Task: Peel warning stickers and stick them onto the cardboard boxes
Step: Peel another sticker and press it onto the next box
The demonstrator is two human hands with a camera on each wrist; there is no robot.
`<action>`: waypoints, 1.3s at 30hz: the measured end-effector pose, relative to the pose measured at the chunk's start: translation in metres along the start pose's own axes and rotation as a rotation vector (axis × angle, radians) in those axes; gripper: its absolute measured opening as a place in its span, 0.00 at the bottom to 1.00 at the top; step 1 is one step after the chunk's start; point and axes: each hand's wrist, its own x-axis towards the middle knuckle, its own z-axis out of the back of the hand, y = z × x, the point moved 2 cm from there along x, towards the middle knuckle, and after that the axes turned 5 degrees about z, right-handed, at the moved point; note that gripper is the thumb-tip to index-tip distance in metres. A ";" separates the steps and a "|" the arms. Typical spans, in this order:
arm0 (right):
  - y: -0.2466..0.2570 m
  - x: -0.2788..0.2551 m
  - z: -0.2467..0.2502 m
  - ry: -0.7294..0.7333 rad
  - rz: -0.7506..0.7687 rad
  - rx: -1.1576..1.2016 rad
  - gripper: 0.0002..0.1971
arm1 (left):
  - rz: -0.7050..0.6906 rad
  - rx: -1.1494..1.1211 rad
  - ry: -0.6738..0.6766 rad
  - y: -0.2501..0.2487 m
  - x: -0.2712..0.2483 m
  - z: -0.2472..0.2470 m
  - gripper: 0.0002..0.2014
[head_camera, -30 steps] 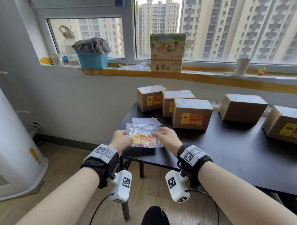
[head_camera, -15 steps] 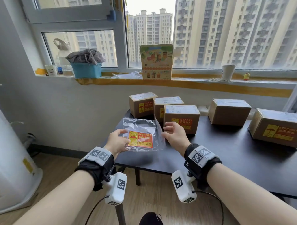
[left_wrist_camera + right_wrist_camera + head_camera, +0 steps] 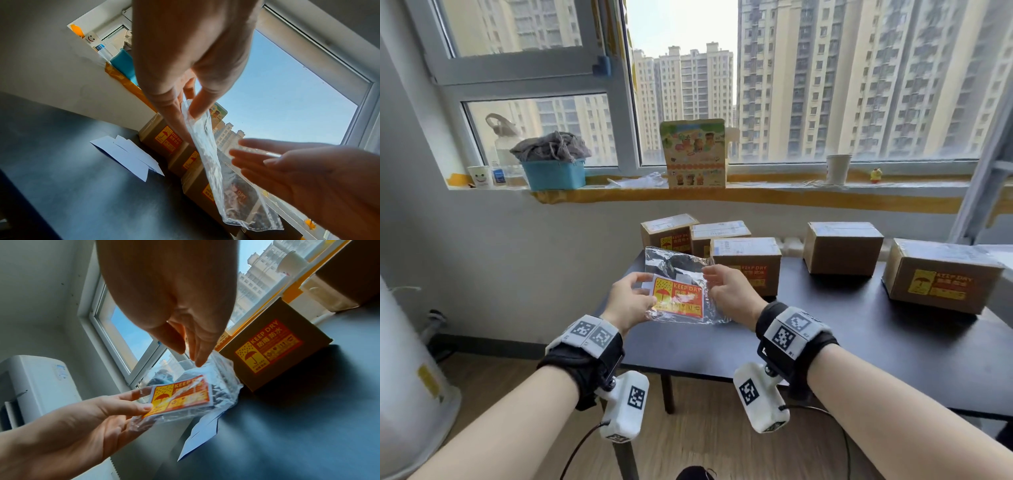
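A crinkled clear plastic bag (image 3: 681, 284) holding a stack of red-and-yellow "KEEP DRY" warning stickers (image 3: 677, 297) is held up in the air above the near left corner of the black worktop (image 3: 859, 329), between both hands. The left hand (image 3: 629, 301) pinches the bag's left edge, thumb on the front of the sticker stack and fingers (image 3: 121, 423) curled behind it. The right hand (image 3: 729, 291) is at the bag's upper right edge; its fingers (image 3: 252, 155) are nearly straight and spread, and whether they pinch the plastic or only touch it cannot be told.

Just behind the bag stands a cluster of three brown cardboard boxes (image 3: 745, 263), close together, each with a red-and-yellow sticker on its front face. Further right, well apart from the cluster, sits a plain brown cardboard box (image 3: 842, 247) with no sticker visible, and beyond it a wide brown cardboard box (image 3: 941, 274) with a sticker on its front. White backing papers (image 3: 127, 155) lie flat on the worktop beside the cluster.

On the windowsill (image 3: 756, 192) behind are a blue basket with grey cloth (image 3: 553, 164), a colourful cartoon carton (image 3: 693, 154) and a white paper cup (image 3: 838, 168).
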 end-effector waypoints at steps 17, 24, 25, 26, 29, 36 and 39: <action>-0.009 0.001 0.000 -0.036 -0.392 0.623 0.27 | -0.085 0.021 0.025 0.003 -0.005 0.030 0.17; -0.014 0.002 -0.002 0.027 -0.447 0.778 0.26 | -0.062 0.043 0.050 0.007 -0.005 0.035 0.16; -0.015 0.002 -0.002 0.027 -0.444 0.784 0.25 | -0.061 0.046 0.047 0.007 -0.005 0.036 0.16; -0.016 0.003 -0.002 0.026 -0.437 0.781 0.25 | -0.060 0.045 0.043 0.008 -0.004 0.037 0.15; -0.018 0.004 -0.001 0.045 -0.395 0.729 0.26 | -0.052 0.031 0.038 0.009 -0.002 0.037 0.15; -0.021 0.009 -0.005 0.066 -0.312 0.618 0.26 | -0.032 0.001 0.062 0.010 0.003 0.035 0.14; -0.021 0.012 -0.007 0.064 -0.307 0.632 0.22 | -0.028 -0.001 0.066 0.011 0.005 0.034 0.15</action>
